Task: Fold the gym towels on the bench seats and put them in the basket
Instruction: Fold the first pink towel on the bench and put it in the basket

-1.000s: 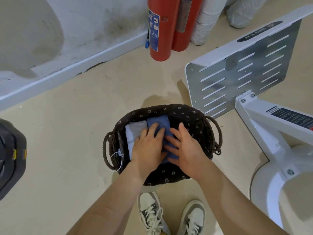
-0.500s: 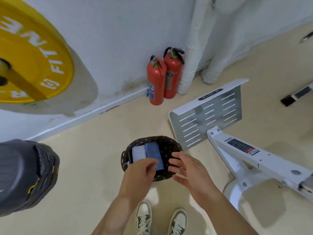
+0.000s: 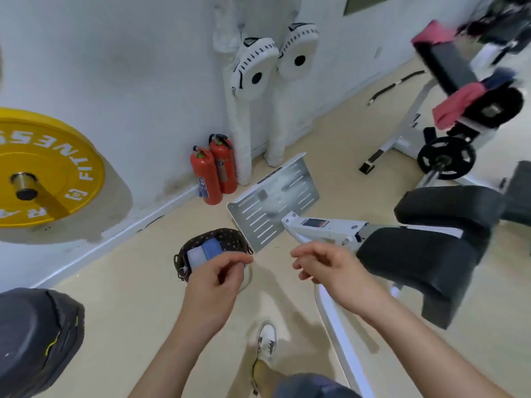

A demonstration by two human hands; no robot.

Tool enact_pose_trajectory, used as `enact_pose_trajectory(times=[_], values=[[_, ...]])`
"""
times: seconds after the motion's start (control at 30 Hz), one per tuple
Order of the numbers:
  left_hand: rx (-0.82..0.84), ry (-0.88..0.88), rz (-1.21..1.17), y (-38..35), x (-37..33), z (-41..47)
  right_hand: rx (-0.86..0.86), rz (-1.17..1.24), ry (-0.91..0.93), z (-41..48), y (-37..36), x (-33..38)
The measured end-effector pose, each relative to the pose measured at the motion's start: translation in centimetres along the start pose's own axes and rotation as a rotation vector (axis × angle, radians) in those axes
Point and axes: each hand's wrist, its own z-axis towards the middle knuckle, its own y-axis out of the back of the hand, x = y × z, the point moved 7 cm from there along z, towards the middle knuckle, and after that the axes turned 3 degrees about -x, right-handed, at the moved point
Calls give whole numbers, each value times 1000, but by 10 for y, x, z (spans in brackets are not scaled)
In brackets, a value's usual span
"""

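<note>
Over the basket [image 3: 227,234], left hand [image 3: 218,280] and right hand [image 3: 330,271] hang empty, loose; best lift far-right pink towel [image 3: 451,106] by corners.

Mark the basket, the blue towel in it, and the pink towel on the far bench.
basket [image 3: 230,239]: head view, patterned inner wall.
blue towel [image 3: 212,249]: head view, folded top face.
pink towel [image 3: 454,106]: head view, draped middle.

Beige floor [image 3: 115,297] carries a dark lined basket [image 3: 230,235], two red fire extinguishers [image 3: 211,179] at the wall [image 3: 129,67], a white machine frame [image 3: 324,229] alongside.
</note>
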Motion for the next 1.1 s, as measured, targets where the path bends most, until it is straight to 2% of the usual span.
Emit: enact_pose_trajectory(times=[0.17,0.3,0.4,0.53,0.6,0.67,0.77,0.87,0.93,1.03,1.1], values=[[83,-71,20,-55,-24,-90,-204,38,17,-111,67,-35],[209,-148,25,-104,-62,-136,-362,25,38,-178,130,-63],[245,-150,-4,-142,-79,-153,-474,39,33,-211,179,-83],[278,-346,142,-197,-106,-174,-572,35,37,-235,244,-119],[299,-385,182,-234,-117,-182,-613,17,38,-243,282,-139],[300,-382,184,-278,-129,-188,-627,-6,48,-250,321,-158],[321,-353,201,-359,-153,-197,-557,-61,41,-259,380,-196],[289,-391,228,-452,-180,-208,-488,-59,36,-262,450,-243],[286,-397,243,-511,-197,-213,-501,-46,25,-262,500,-272],[299,-370,284,-579,-228,-217,-512,22,-9,-259,565,-301],[320,-343,280,-614,-249,-214,-524,163,-16,-254,603,-312]])
